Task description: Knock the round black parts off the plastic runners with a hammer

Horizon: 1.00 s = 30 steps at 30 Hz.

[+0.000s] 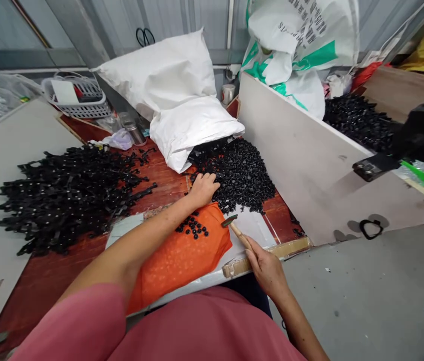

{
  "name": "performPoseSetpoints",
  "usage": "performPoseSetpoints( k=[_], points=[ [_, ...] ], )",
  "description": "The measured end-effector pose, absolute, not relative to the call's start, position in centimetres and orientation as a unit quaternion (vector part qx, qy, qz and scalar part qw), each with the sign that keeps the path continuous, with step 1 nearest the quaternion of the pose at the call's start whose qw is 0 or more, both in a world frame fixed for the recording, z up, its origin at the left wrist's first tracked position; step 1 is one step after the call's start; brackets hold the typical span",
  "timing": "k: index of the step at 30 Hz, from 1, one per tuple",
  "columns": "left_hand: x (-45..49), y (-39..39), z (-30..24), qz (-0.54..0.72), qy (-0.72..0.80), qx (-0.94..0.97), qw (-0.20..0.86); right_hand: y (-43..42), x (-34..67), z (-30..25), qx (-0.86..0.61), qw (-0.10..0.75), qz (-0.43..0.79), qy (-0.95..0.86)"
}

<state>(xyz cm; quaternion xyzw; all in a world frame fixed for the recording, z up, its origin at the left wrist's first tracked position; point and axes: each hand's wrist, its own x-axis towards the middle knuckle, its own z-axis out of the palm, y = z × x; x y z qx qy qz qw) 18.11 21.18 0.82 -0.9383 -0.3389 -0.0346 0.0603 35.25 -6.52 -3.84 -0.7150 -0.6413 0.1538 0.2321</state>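
Pink shirt (204,326) filling the near edge, two hands working over black parts

Just beyond the shirt, an orange covering (174,265) is lying along the front of a red table (52,296), with loose round black pieces (196,230) sitting on it. The left hand (203,189) is resting at the near edge of a pile of small black parts (244,175); its fingers are bending down and staying close together, and whether they are pinching anything I cannot tell. The right hand (266,265) is wrapping its fingers around the handle of a wooden-handled tool (241,236), whose flat dark-green head is standing over the covering's right edge, beside the loose pieces.

Judging by this pose, the step in hand is looking like gathering or sorting parts at the pile, the tool being kept ready. Any move from here is probably calling for a fine fingertip grip, and for keeping the tool head from scattering the loose pieces.

Among the containers, a white sack (185,80) is lying with its mouth open onto the pile, dark parts showing at its lip. Behind a pale board (290,150), more black parts (358,120) are heaping up. A grey basket (87,108) is holding a white card and something red. A printed white-and-green sack (290,62) and a mug (228,94) are hiding their contents. On the left, long black strips (65,195) are lying in a tangled heap.
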Motion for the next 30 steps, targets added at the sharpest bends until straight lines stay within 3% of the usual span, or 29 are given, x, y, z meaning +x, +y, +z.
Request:
performPoseSetpoints(
  k=[4,9,13,19,25,30],
  points=[
    [17.9,22.4,1.4,-0.077,-0.346,-0.934,0.033,-6.6,35.6,-4.0,-0.714,0.228,0.175,-0.639],
    [15.3,21.9,7.0,-0.212,-0.437,-0.872,-0.049,-6.7,35.9,-4.3,-0.713,0.222,0.174,-0.642],
    [9.5,17.0,9.6,-0.185,-0.475,-0.854,-0.100,-6.8,36.0,-4.5,-0.714,0.220,0.180,-0.640],
    [3.1,8.8,3.7,-0.097,-0.490,-0.810,-0.306,-6.4,36.0,-4.2,-0.712,0.199,0.181,-0.648],
    [2.3,7.2,1.0,-0.161,-0.523,-0.760,-0.351,-6.3,35.8,-3.9,-0.718,0.176,0.171,-0.652],
    [2.7,7.5,1.1,-0.134,-0.541,-0.758,-0.338,-6.4,35.9,-4.2,-0.727,0.169,0.169,-0.644]
  ],
)
